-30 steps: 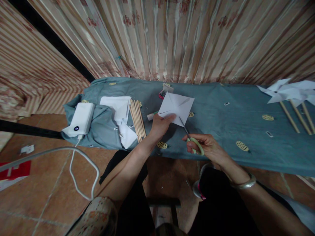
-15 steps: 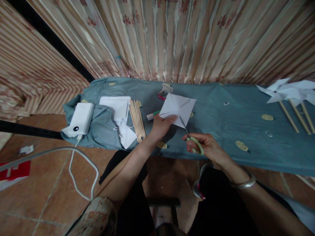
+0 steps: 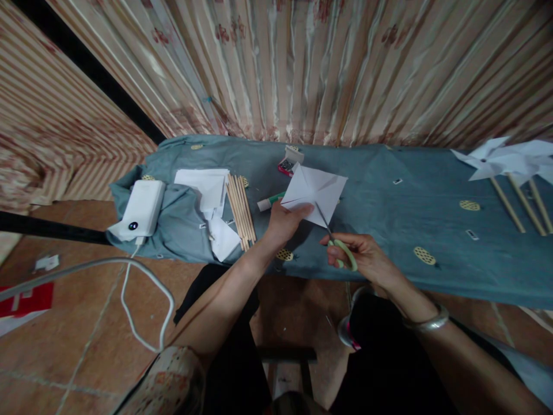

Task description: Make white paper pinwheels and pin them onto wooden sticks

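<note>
A square white sheet of paper (image 3: 322,183) with creases and slits is pinched in my left hand (image 3: 286,222), thumb on top near its lower left edge. My right hand (image 3: 360,253) grips green-handled scissors (image 3: 344,253), fingers in the loops. The blades lie on a line running from the paper's lower right edge toward its middle. A glue stick (image 3: 270,202) with a white cap lies just behind my left hand. Beyond the paper, a small red box (image 3: 286,166) of pins stands with its lid up.
Several wooden sticks (image 3: 241,210) lie left of my hands, beside stacked white paper (image 3: 203,183). Farther left is a white power bank (image 3: 144,207) with a cable (image 3: 166,288). Paper pinwheels (image 3: 486,158) on sticks lie at the right of the blue-green cloth (image 3: 375,190).
The paper and my left hand have shifted very slightly to the right. The scissors stay in almost the same place, their blades still at the paper.
</note>
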### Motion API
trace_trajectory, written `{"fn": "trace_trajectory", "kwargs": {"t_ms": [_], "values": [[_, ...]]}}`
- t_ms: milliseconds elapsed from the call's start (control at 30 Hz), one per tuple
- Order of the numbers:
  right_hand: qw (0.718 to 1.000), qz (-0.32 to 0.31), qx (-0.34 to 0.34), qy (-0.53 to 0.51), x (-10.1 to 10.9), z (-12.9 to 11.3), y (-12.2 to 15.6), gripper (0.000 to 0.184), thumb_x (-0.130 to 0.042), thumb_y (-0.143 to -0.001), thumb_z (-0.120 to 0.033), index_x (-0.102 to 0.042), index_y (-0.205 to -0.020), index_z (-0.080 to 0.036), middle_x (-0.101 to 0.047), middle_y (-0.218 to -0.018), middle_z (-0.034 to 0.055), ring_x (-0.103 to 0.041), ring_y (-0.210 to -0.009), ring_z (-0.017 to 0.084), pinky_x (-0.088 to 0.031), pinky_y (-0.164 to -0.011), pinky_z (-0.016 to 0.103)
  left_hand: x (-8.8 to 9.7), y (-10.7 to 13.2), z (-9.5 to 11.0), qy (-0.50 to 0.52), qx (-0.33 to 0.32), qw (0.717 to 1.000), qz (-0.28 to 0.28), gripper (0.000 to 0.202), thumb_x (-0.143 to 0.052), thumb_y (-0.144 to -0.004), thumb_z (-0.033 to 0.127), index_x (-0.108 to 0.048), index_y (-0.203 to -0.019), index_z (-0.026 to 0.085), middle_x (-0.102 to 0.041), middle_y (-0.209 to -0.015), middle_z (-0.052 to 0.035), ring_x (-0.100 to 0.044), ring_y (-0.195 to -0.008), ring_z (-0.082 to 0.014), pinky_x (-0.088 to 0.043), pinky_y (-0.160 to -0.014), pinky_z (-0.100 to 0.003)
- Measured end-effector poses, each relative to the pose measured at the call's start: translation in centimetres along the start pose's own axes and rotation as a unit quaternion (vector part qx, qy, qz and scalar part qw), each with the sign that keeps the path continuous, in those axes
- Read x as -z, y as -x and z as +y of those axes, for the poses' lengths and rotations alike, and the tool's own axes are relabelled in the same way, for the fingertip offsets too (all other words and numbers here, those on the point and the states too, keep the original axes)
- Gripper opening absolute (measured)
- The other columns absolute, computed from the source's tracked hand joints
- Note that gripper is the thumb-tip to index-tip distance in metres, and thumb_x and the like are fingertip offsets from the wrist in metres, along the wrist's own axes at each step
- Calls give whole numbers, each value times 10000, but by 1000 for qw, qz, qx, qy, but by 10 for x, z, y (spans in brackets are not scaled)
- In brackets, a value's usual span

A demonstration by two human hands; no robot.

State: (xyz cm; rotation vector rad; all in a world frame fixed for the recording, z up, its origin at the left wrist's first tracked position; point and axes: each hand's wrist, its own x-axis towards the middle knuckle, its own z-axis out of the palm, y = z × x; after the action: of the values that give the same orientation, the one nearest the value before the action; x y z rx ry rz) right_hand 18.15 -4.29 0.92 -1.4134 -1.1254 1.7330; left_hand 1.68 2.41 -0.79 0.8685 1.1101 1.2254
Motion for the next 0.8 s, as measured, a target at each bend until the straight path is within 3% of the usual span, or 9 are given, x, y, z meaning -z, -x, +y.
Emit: {"fn": "trace_trajectory", "kwargs": {"t_ms": [433,800], "values": [[999,14,16,27,0,0,1,467,-815,-576,-563,-725,-826,-180,-595,-569,-22,-512,-484,83,-447,-471,229,2,0,-2,1,-3,1000,2,156,-766,-591,204,-671,-704,155,-693,-718,-34,-598,-656,-166,-478,-655,-294],[999,8,25,19,1,1,-2,505,-807,-562,-603,-733,-824,-178,-603,-550,-15,-533,-477,91,-459,-470,234,-3,3,0,4,-1,1000,5,180,-744,-578,165,-686,-747,186,-731,-796,-39,-639,-725,-193,-531,-723,-324]]}}
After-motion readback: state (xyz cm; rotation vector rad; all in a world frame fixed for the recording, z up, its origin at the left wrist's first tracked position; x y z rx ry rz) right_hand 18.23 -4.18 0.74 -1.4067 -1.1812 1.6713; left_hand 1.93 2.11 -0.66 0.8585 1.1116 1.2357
